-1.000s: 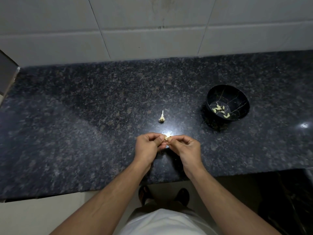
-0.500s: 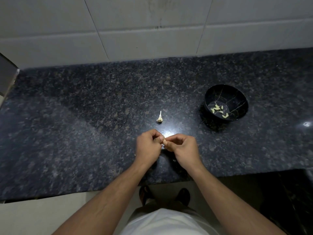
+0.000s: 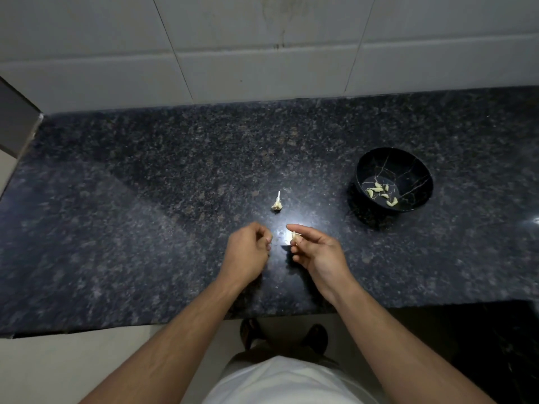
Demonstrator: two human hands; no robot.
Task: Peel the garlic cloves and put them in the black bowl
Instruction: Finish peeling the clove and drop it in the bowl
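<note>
Clove pinched by right hand | bowl lies far-right, nearer that hand | left hand curled, contents unclear

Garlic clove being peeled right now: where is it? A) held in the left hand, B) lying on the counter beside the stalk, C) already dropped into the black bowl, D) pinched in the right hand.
D: the garlic clove sits pinched between the thumb and fingers of the right hand, above the counter; the left hand is apart from it with its fingers curled, and whether it holds anything cannot be told.
</note>
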